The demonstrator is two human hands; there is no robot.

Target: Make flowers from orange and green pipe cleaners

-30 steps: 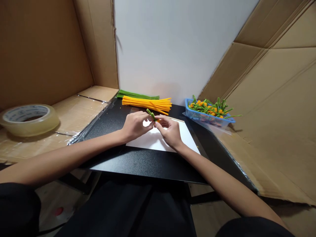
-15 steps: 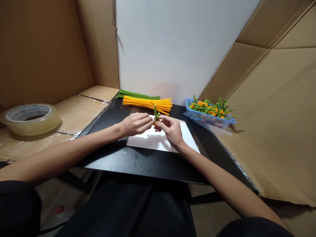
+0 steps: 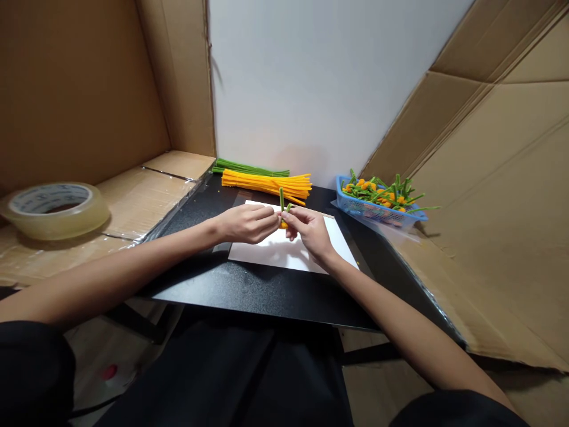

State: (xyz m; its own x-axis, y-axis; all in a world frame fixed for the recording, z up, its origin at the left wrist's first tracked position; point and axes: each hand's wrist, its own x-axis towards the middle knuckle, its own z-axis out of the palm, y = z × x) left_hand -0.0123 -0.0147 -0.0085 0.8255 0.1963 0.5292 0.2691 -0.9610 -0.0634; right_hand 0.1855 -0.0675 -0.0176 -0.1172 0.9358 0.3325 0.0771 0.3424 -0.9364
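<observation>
My left hand and my right hand meet above a white paper sheet. Their fingertips pinch a short green pipe cleaner stem, which stands nearly upright. A small orange pipe cleaner piece shows at its base, mostly hidden by my fingers. A second green end pokes out beside the stem. Behind my hands lie a bundle of long yellow-orange pipe cleaners and a thinner bundle of green ones.
A blue plastic basket full of finished green-and-orange pipe cleaner pieces stands at the right of the black table. A roll of clear tape lies on cardboard at the left. Cardboard sheets and a white wall surround the table.
The green stem has turned from leaning toward the upper left to nearly upright. My hands have drawn closer together around it.
</observation>
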